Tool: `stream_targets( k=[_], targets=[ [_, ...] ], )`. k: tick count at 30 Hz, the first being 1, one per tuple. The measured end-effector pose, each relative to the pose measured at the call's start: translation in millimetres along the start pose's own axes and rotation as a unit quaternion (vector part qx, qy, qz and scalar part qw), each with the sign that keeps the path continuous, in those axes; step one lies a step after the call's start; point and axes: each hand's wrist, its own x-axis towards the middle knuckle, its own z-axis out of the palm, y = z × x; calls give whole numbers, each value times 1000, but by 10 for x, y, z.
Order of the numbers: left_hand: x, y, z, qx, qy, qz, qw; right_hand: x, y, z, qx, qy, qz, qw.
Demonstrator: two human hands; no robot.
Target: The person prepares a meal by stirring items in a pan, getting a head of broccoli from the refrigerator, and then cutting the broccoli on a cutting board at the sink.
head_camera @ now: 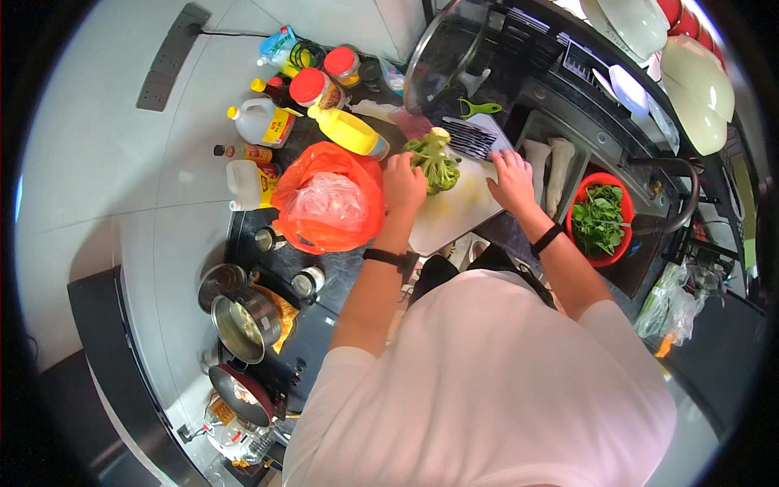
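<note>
A head of broccoli [436, 161] lies on a white cutting board [453, 213], its pale cut stem pointing away from me. My left hand [405, 182] touches the broccoli's left side, fingers bent against the florets. My right hand [511, 179] rests at the board's right edge, fingers spread, holding nothing that I can see. Just beyond its fingertips lies a dark, striped object [468, 139], perhaps a patterned knife blade, on a smaller white board [490, 125]. A green peeler [481, 108] lies behind it.
An orange plastic bag [328, 152] and a yellow bottle [347, 131] stand left of the board. At right, a sink holds two long pale root vegetables [558, 173] and a red basket [627, 237] of leafy greens. A steel pot [268, 322] and a frying pan [258, 395] are lower left.
</note>
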Motion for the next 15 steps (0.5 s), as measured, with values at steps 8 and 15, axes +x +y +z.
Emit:
stream_targets(
  k=[8, 15],
  targets=[
    [-45, 93, 111, -19, -20, -63, 998, -11, 679, 161, 23, -129, -16, 991],
    [-167, -97, 190, -36, 8, -29, 999, -175, 213, -933, 200, -78, 78, 974]
  ],
)
